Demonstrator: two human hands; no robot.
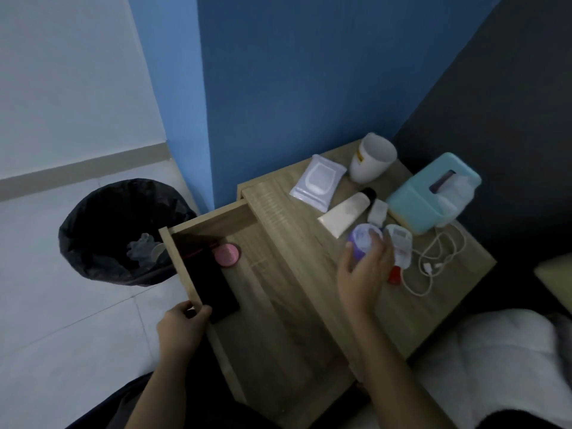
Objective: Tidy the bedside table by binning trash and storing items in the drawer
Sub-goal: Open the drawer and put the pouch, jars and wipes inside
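The wooden bedside table (pixel 312 261) has its drawer (pixel 223 218) pulled out to the left. A dark flat item (pixel 213 283) and a pink round container (pixel 227 254) lie inside the drawer. My left hand (pixel 182 323) grips the drawer's front edge. My right hand (pixel 366 274) holds a round purple jar (pixel 363 241) above the table top. The bin (pixel 120 233), lined with a black bag, stands on the floor left of the drawer with crumpled trash inside.
On the table top lie a wipes pack (pixel 317 182), a white cup (pixel 373 157), a cream tube (pixel 348 213), a small white box (pixel 377 212), a teal tissue box (pixel 433 193), a white cable (pixel 433 261) and a small red item (pixel 394 275). White bedding (pixel 495 366) lies right.
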